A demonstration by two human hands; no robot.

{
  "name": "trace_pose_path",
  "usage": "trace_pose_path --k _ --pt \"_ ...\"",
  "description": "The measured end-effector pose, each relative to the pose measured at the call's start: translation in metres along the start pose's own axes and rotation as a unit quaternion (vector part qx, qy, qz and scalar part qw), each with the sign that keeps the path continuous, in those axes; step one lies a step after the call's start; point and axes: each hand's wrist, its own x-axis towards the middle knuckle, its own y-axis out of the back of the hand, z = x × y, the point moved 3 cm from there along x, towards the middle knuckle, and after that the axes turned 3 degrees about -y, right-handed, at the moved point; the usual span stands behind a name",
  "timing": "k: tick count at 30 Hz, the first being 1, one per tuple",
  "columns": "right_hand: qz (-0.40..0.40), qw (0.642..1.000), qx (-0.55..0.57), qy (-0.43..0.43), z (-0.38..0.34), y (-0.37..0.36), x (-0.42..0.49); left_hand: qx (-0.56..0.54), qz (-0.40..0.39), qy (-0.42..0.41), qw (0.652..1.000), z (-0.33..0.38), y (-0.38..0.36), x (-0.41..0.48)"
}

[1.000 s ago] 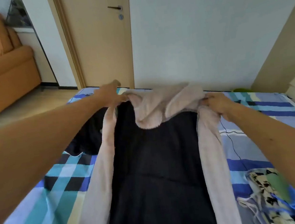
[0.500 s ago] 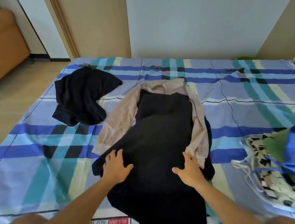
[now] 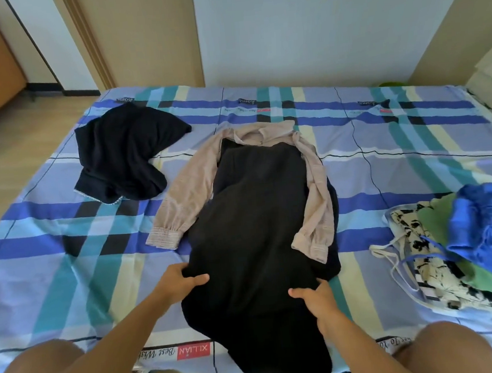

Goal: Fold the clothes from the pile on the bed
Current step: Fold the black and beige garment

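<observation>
0.5 s ago both hands lay flat on the black dress (image 3: 256,215). Now the left hand (image 3: 178,283) pinches its left edge and the right hand (image 3: 315,298) grips its right edge. The dress lies mid-bed (image 3: 54,275), with its hem over the near edge. Bare sheet spreads to its left, and the pile (image 3: 477,227) sits well apart to its right.

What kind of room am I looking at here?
Probably a bedroom in a home: a bed with a plaid sheet fills the view, a black dress and a pile of clothes lie on it, and a wooden door stands in the wall behind.
</observation>
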Motion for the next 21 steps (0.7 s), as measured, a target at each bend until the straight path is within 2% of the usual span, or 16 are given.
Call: trace_pose_path --k 3,5,7,8,10,12,17,19,21 --pt "-0.04 0.999 0.011 0.001 -0.016 0.01 0.005 -0.079 -0.002 -0.037 0.996 0.019 0.004 -0.017" --pt "-0.064 0.995 0.072 0.038 -0.029 0.021 0.003 -0.205 0.003 -0.041 0.978 0.028 0.003 -0.026" --pt "-0.087 0.984 0.132 0.077 -0.03 0.034 -0.002 -0.328 0.021 0.002 0.944 0.027 -0.004 -0.026" --pt "-0.091 0.984 0.124 0.086 -0.024 0.04 -0.003 -0.356 0.03 0.031 0.934 0.023 -0.01 -0.023" --pt "-0.082 0.993 0.006 0.078 -0.003 0.047 -0.009 -0.357 0.04 0.084 0.929 0.011 -0.025 -0.018" --pt "-0.077 0.992 -0.079 0.067 0.017 0.048 -0.015 -0.345 0.033 0.104 0.932 0.004 -0.039 -0.016" --pt "-0.091 0.993 -0.054 0.055 0.017 0.043 -0.016 -0.307 -0.09 0.078 0.944 0.025 -0.051 -0.02" --pt "-0.088 0.994 -0.041 0.055 -0.001 0.038 -0.02 -0.275 -0.089 0.062 0.955 0.038 -0.037 -0.022" --pt "-0.078 0.993 -0.025 0.084 -0.024 0.035 -0.024 -0.246 -0.045 0.047 0.967 0.046 -0.011 -0.022"
